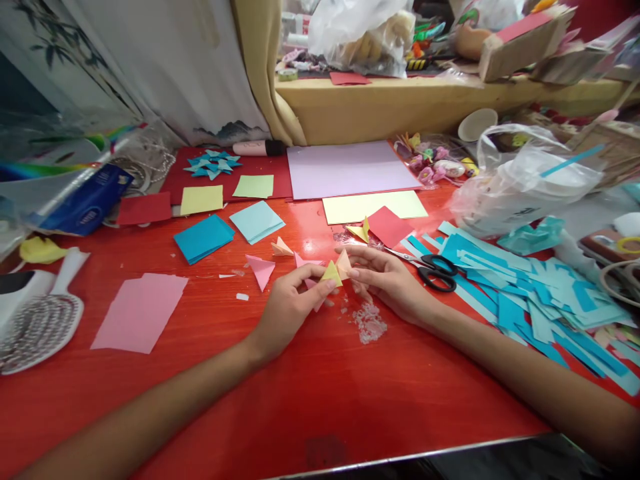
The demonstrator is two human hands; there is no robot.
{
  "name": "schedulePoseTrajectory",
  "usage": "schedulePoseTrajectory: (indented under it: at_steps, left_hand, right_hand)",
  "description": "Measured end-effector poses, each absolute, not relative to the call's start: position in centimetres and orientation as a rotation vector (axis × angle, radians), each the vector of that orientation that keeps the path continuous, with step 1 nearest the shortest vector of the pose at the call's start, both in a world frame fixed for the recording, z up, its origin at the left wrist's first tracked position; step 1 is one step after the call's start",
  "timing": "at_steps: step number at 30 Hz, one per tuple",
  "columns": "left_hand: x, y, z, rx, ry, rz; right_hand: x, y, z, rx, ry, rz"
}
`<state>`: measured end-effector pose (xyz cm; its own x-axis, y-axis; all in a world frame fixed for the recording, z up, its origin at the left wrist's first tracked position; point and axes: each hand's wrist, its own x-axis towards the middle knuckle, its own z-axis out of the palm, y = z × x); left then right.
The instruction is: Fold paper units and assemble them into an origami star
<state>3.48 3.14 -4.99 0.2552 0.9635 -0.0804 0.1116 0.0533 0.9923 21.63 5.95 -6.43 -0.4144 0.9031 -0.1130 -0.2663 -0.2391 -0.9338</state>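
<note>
Between the fingertips of my left hand (293, 300) is a small folded yellow paper piece (331, 274), pinched over the table. My right hand (383, 277) pinches a folded peach paper piece (343, 265), which meets the yellow one at its side. Part of a pink paper piece shows behind my left fingers. Just beyond the hands lie folded pink pieces (261, 271) and another peach piece (283, 247). A folded yellow piece (361, 231) rests by a red paper square (387, 227). Black-handled scissors (436, 272) lie beside my right wrist.
Blue paper strips (540, 293) are heaped at the right. Pink sheets (141, 313) and a hairbrush (45, 320) lie left. Stacks of dark blue squares (204, 239) and light blue squares (257, 222) sit farther back, near a blue paper star (213, 164) and a lilac sheet (350, 169).
</note>
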Motion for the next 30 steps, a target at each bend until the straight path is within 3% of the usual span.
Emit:
schedulePoseTrajectory:
  at_steps: [10,30]
  left_hand:
    - [3.43,3.27,-5.18,1.378,1.031,0.965]
    - [3.57,3.47,-5.43,1.478,1.098,0.987]
  right_hand:
    - [21.35,5.72,-6.77,-0.605,-0.882,2.128]
    - [21.19,5.37,-6.34,-0.794,-0.895,1.957]
